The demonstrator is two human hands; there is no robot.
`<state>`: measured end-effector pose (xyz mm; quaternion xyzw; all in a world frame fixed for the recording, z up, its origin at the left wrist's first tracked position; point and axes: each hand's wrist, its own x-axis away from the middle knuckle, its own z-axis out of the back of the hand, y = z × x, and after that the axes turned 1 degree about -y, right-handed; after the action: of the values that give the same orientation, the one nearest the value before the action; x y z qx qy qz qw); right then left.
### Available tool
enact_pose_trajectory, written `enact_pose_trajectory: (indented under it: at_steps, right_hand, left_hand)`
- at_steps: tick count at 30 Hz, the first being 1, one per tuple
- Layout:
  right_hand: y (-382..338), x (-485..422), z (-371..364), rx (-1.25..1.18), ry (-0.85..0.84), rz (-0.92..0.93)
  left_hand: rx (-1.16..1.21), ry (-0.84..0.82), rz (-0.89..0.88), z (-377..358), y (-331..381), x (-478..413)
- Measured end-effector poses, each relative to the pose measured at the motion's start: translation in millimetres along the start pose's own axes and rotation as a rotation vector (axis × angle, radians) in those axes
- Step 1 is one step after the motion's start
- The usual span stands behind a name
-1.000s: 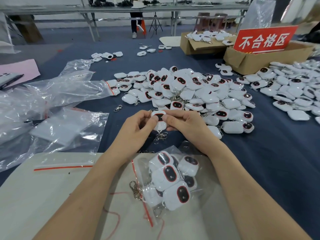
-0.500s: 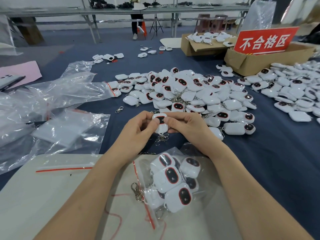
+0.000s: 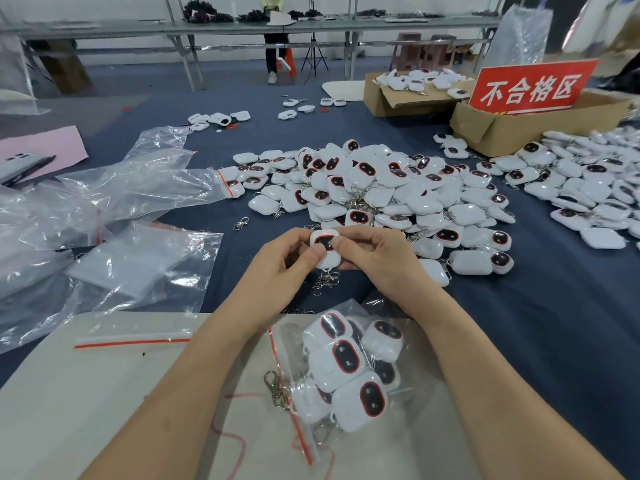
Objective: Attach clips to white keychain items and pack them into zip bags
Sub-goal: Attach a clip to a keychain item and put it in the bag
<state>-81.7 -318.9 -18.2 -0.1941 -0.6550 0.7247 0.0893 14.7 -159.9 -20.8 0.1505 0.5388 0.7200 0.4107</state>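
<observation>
Just twelve o'clock of the part-filled bag, left hand and right hand still pinch one keychain, clip dangling; bagging likely next.

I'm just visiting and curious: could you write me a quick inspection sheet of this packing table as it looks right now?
Surface: dark blue cloth on the table, with a pale board at the near edge.
Job's things: one white keychain item held up, a metal clip dangling under it; a zip bag holding several items lies on the board; a big pile of items behind.
Clutter: empty zip bags at left, a loose clip, two cardboard boxes, a red sign.
Hands: left hand and right hand both pinch the held item.
Cables: nothing seen.
Surroundings: metal-framed tables, a tripod and a person's legs far back.
</observation>
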Motion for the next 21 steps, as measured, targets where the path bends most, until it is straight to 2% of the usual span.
enact_pose_trajectory:
  at_steps: [21]
  right_hand:
    - [1.1,0.2,1.4,-0.003,-0.025,0.003]
  left_hand:
    - [-0.01,-0.001,0.031,-1.9,0.9,0.4]
